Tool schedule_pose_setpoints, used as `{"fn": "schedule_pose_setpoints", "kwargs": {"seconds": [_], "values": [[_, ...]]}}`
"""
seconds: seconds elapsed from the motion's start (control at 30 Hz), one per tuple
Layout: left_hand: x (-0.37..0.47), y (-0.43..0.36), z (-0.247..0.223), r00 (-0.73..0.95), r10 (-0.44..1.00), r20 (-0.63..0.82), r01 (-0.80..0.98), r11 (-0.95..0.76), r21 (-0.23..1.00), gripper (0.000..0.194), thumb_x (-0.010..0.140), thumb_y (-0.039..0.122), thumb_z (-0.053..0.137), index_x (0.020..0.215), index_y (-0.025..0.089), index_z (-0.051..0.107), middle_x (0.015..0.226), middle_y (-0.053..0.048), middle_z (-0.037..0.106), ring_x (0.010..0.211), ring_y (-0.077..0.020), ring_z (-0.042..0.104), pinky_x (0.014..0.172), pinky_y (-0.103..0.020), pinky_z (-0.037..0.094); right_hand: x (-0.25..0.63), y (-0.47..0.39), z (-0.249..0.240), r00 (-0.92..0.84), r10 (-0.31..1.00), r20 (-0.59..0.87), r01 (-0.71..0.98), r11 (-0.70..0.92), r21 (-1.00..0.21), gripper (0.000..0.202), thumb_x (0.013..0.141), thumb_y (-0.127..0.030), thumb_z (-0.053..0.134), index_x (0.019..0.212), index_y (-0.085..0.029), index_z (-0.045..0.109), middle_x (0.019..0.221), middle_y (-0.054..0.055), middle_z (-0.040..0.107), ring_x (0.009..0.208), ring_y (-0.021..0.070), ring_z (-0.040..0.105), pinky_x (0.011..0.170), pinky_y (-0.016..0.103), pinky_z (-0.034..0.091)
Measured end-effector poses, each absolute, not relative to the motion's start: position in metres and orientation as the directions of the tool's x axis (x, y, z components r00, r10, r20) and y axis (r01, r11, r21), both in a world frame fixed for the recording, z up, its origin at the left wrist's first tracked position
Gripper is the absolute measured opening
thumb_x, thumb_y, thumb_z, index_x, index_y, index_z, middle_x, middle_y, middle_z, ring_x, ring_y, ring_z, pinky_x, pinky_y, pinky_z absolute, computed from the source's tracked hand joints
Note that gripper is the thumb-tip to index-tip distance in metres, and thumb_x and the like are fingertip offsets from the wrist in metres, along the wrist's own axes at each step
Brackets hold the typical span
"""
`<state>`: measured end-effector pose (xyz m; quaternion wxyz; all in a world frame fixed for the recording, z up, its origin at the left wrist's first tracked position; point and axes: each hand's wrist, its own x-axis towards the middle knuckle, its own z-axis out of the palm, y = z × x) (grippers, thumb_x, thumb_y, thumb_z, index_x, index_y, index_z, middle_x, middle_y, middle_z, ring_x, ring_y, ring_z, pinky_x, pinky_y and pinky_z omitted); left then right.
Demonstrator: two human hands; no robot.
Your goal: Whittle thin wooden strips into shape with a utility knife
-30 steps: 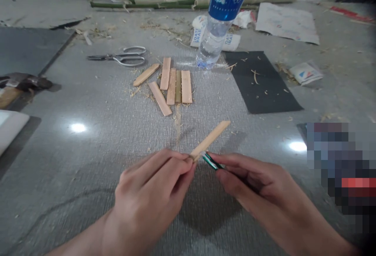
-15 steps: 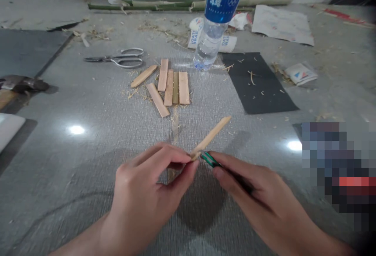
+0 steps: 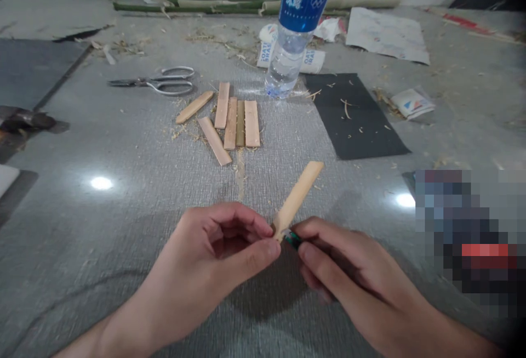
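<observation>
Between thumb and fingers, my left hand (image 3: 222, 259) pinches the near end of a pale bamboo strip (image 3: 301, 191), which slants up and away to the right. My right hand (image 3: 349, 270) is closed around a small green-handled carving knife (image 3: 292, 239); most of its handle is hidden in the fingers. The tool's short metal tip meets the strip right beside my left fingertips. Beyond my hands, several cut bamboo pieces (image 3: 252, 123) lie on the grey surface, some side by side and others at angles, with fine shavings around them.
Scissors (image 3: 164, 81) lie at the back left, with a hammer (image 3: 28, 120) at the left edge. A water bottle (image 3: 293, 40) stands behind the pieces. Right of it is a dark sheet (image 3: 357, 128) with shavings. Green bamboo stalks (image 3: 213, 6) lie along the wall.
The strip has turned so its broad face shows more, and its near end sits slightly lower. My left hand has rolled its grip; the knife tip stays at the strip. The view has shifted slightly right.
</observation>
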<state>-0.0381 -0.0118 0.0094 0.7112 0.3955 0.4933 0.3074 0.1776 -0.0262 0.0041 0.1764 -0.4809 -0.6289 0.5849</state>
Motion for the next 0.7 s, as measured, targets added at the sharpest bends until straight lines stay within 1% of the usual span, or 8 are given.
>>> {"fn": "schedule_pose_setpoints", "kwargs": {"seconds": [0.07,0.13,0.27,0.37,0.43,0.5,0.6,0.7], "values": [[-0.038,-0.012,0.010,0.352,0.807,-0.475,-0.073,0.529,0.845,0.016,0.079,0.028,0.080,0.092,0.022,0.072,0.085,0.002,0.072,0.079,-0.0090,0.064,0.069,-0.014,0.049,0.177,-0.025,0.005,-0.468,0.815,-0.343,0.406,-0.147,-0.902,0.022,0.104,-0.038,0.043,0.095,-0.025,0.059,0.065,-0.006,0.045,0.056,0.0080,0.040,0.051,0.023,0.033],[-0.039,-0.011,0.010,0.394,0.777,-0.490,-0.091,0.564,0.821,0.018,0.080,0.029,0.079,0.094,0.022,0.072,0.086,0.001,0.071,0.080,-0.0094,0.064,0.070,-0.015,0.049,0.176,-0.023,0.007,-0.467,0.816,-0.341,0.398,-0.150,-0.905,0.022,0.103,-0.037,0.045,0.093,-0.025,0.061,0.065,-0.006,0.045,0.056,0.0082,0.038,0.051,0.022,0.033],[-0.041,-0.008,0.008,0.484,0.740,-0.466,-0.143,0.593,0.792,0.015,0.088,0.033,0.071,0.093,0.018,0.071,0.081,-0.001,0.069,0.076,-0.0107,0.063,0.068,-0.019,0.049,0.176,-0.021,0.011,-0.526,0.782,-0.333,0.338,-0.168,-0.926,0.023,0.103,-0.035,0.046,0.104,-0.025,0.066,0.078,-0.003,0.059,0.062,0.0088,0.042,0.058,0.023,0.037],[-0.041,-0.006,0.004,0.527,0.719,-0.453,-0.190,0.620,0.762,0.019,0.089,0.031,0.071,0.104,0.020,0.068,0.075,0.000,0.067,0.068,-0.0092,0.060,0.066,-0.020,0.047,0.177,-0.020,0.014,-0.563,0.743,-0.361,0.341,-0.188,-0.921,0.028,0.104,-0.035,0.044,0.112,-0.026,0.068,0.081,-0.002,0.063,0.060,0.0092,0.041,0.055,0.023,0.036],[-0.042,-0.005,0.003,0.573,0.679,-0.460,-0.197,0.658,0.726,0.027,0.088,0.030,0.071,0.112,0.021,0.066,0.076,0.000,0.066,0.065,-0.0083,0.058,0.064,-0.020,0.046,0.176,-0.020,0.015,-0.591,0.727,-0.350,0.331,-0.177,-0.927,0.030,0.104,-0.035,0.043,0.113,-0.026,0.070,0.081,-0.001,0.064,0.063,0.0101,0.045,0.059,0.024,0.040],[-0.042,-0.005,0.002,0.610,0.638,-0.470,-0.180,0.690,0.701,0.030,0.089,0.034,0.069,0.116,0.020,0.066,0.080,-0.001,0.066,0.064,-0.0081,0.056,0.062,-0.020,0.045,0.175,-0.019,0.016,-0.628,0.712,-0.316,0.299,-0.154,-0.942,0.030,0.103,-0.034,0.043,0.115,-0.025,0.070,0.085,0.001,0.066,0.070,0.0117,0.052,0.067,0.026,0.045],[-0.039,-0.006,0.003,0.625,0.601,-0.498,-0.113,0.701,0.704,0.032,0.091,0.043,0.064,0.113,0.019,0.068,0.077,-0.001,0.062,0.061,-0.0075,0.052,0.056,-0.018,0.041,0.172,-0.019,0.016,-0.655,0.699,-0.288,0.291,-0.119,-0.949,0.030,0.102,-0.032,0.045,0.117,-0.025,0.070,0.086,0.002,0.068,0.072,0.0130,0.057,0.074,0.029,0.050],[-0.036,-0.008,0.008,0.612,0.600,-0.515,-0.026,0.667,0.745,0.030,0.093,0.047,0.060,0.097,0.018,0.067,0.067,0.003,0.053,0.056,-0.0065,0.043,0.049,-0.017,0.033,0.170,-0.023,0.015,-0.651,0.700,-0.292,0.326,-0.089,-0.941,0.028,0.101,-0.030,0.047,0.112,-0.025,0.072,0.078,0.001,0.067,0.069,0.0137,0.059,0.073,0.029,0.052]]}}
